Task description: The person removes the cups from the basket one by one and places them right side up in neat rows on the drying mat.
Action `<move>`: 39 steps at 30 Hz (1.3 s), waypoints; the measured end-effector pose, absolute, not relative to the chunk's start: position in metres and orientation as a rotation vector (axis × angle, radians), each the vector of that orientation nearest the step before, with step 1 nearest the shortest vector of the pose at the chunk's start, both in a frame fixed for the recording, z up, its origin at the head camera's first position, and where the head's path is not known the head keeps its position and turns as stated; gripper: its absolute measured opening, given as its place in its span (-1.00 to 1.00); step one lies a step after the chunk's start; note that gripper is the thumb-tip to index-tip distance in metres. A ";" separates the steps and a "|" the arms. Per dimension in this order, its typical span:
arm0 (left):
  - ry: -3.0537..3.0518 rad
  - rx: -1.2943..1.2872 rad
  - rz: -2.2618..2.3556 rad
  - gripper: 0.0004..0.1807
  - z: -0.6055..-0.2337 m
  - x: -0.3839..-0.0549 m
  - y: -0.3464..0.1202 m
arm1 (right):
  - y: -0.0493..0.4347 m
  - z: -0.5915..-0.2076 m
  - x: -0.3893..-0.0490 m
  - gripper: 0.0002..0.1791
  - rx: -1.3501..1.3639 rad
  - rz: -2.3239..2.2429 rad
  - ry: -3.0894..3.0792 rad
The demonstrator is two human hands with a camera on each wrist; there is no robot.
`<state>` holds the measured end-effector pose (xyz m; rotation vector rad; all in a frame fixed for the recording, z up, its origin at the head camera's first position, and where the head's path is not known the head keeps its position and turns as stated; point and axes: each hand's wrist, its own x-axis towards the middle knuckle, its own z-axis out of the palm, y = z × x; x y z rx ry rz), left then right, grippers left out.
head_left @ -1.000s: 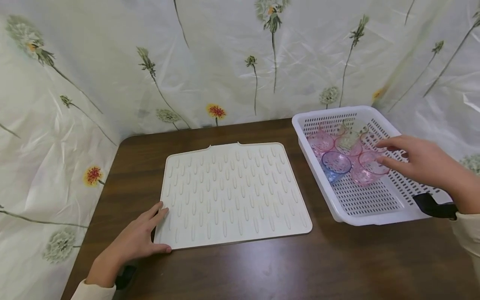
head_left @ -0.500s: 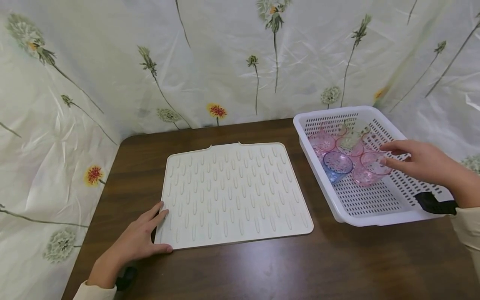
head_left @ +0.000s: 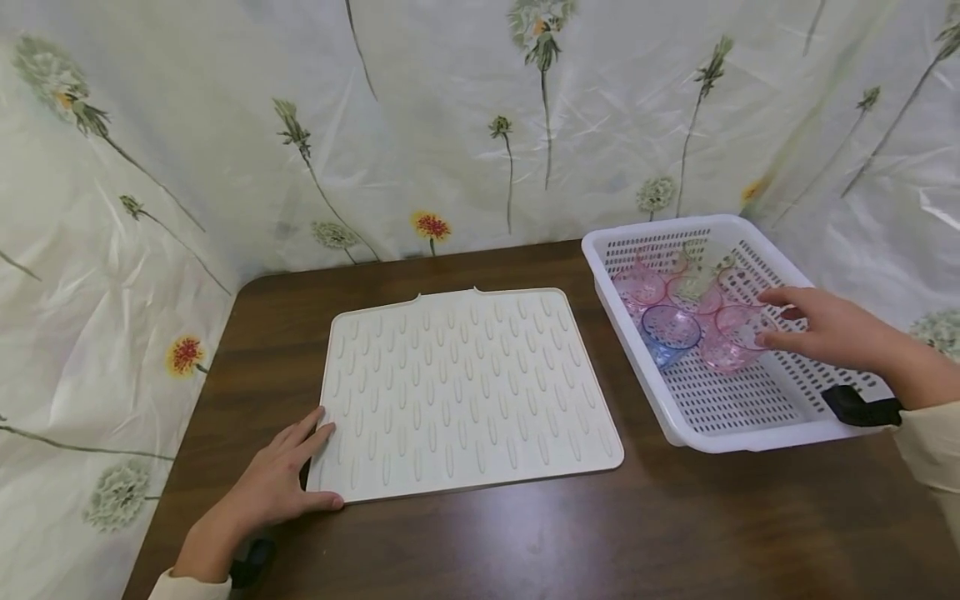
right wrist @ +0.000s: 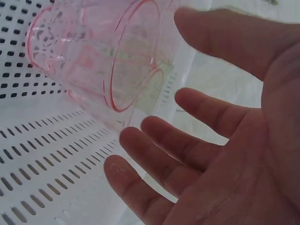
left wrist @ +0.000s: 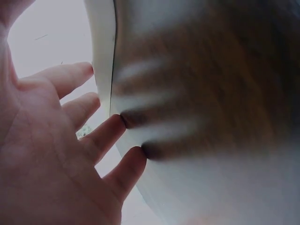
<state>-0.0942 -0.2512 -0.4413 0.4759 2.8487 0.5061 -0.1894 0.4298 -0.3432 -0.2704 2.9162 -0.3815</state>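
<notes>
A cream ribbed mat [head_left: 467, 392] lies flat on the brown table. At its near left corner rests my left hand [head_left: 272, 487], fingertips on the left edge and thumb at the front edge; in the left wrist view its fingers spread out along the mat's edge. Over the white basket [head_left: 750, 417] hovers my right hand [head_left: 840, 329], thumb and fingers parted beside the nearest pink cup [head_left: 727, 343]. The right wrist view has a gap between the fingertips and that clear pink cup [right wrist: 101, 56]. A blue cup [head_left: 667, 340] stands to its left.
Several more pink cups [head_left: 640, 287] and a greenish one [head_left: 697, 287] crowd the basket's far left part. Behind the table [head_left: 480, 550] hangs a flower-printed curtain [head_left: 420, 142], which also runs along the left side.
Almost everything stays in place. My right hand stays near the pink cup with its fingers parted, shifting only slightly. The view tilts a little.
</notes>
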 end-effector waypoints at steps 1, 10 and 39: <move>2.850 0.470 0.509 0.15 -0.442 -0.094 -0.252 | 0.430 -0.344 -0.191 -0.18 -0.269 -0.392 2.904; 2.842 0.466 0.505 0.15 -0.442 -0.093 -0.252 | 0.430 -0.355 -0.197 -0.12 -0.191 -0.488 2.782; 2.841 0.445 0.542 0.13 -0.444 -0.094 -0.253 | 0.440 -0.377 -0.204 0.01 -0.319 -0.821 2.618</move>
